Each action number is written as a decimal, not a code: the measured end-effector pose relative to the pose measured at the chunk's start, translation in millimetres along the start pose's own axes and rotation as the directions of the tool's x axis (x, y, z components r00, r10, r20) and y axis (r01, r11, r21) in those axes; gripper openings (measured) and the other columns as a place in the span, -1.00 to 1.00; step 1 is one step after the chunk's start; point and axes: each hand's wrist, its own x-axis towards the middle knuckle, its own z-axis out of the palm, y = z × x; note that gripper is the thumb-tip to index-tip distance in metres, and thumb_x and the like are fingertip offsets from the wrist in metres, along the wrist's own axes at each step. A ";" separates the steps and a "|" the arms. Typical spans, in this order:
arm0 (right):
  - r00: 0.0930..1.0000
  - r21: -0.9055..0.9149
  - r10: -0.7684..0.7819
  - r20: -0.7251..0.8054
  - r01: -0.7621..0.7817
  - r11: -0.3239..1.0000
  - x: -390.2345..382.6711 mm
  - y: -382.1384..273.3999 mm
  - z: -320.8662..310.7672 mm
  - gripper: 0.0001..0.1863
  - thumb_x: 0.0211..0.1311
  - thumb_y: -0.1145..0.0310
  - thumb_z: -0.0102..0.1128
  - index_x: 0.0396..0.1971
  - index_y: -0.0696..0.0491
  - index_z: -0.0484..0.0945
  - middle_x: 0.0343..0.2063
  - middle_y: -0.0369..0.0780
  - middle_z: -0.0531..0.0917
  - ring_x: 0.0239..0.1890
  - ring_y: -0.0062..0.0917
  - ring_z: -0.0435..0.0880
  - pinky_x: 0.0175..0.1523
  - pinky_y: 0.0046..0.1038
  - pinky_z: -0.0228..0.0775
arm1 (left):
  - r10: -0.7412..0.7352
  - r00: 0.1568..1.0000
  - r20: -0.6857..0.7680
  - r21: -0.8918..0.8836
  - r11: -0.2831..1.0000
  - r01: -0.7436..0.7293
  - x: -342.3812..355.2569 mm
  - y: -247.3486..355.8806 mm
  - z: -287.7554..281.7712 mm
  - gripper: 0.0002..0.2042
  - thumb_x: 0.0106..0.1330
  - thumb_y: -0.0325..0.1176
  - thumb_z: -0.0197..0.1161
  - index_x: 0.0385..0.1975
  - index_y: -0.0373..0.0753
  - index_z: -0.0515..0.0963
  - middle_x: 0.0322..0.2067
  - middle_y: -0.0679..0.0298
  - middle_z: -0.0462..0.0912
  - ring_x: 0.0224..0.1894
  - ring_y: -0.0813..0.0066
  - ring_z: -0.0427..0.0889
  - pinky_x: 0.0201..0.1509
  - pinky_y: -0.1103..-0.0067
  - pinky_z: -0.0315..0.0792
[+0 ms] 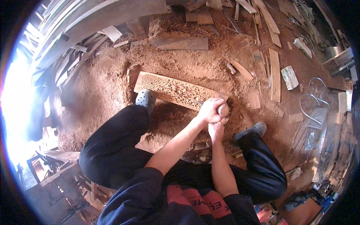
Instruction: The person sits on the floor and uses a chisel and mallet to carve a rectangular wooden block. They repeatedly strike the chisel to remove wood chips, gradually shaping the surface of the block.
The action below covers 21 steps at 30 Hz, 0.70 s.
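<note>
Carved board (165,87) is lying on the earthen floor (97,90) in the head view, slanting ahead of the person, with a grey clog (145,99) overlapping its near edge. The left hand (208,110) is wrapping tightly around a wooden-ended tool (223,110) at the board's right end; the right hand (216,132) is sitting just below, and I cannot tell what its grip is pinching. For clean cutting, I'd be weighting that clog firmly, angling the tool low and taking shallow bites. Rightward, a wire frame (318,112) is perhaps serving as a basket; its contents are escaping recognition.
</note>
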 end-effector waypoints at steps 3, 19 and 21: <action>1.000 -0.042 -0.008 -0.002 0.008 0.999 -5.9 -7.1 -2.6 -0.43 -0.04 -0.06 0.22 -0.28 0.21 0.53 -0.32 0.07 0.62 -0.22 -0.04 0.60 -0.14 -0.16 0.46 | -0.019 0.997 0.075 0.027 0.999 0.017 0.3 2.4 -6.3 -0.79 -0.18 -0.34 0.24 -0.49 -0.20 0.48 -0.47 0.15 0.55 -0.34 0.09 0.56 -0.28 0.36 0.46; 0.952 0.666 0.114 0.285 -0.282 0.690 6.2 25.7 -9.6 -0.84 -0.14 0.42 0.26 -0.61 0.06 0.42 -0.84 -0.34 0.38 -0.88 -0.61 0.35 -0.82 -0.51 0.16 | -0.047 0.987 0.152 0.020 0.999 0.045 7.7 7.3 1.0 -0.69 -0.27 -0.27 0.27 -0.44 -0.19 0.49 -0.47 0.09 0.57 -0.34 0.05 0.58 -0.26 0.33 0.48; 0.962 0.806 0.095 0.255 -0.266 0.529 1.8 29.5 -29.5 -0.83 -0.13 0.43 0.24 -0.61 0.04 0.39 -0.84 -0.35 0.37 -0.89 -0.62 0.32 -0.81 -0.54 0.13 | -0.007 0.968 0.251 0.037 0.999 -0.003 21.7 15.9 4.9 -0.64 -0.32 -0.25 0.30 -0.42 -0.19 0.51 -0.46 0.09 0.58 -0.33 0.07 0.59 -0.23 0.33 0.48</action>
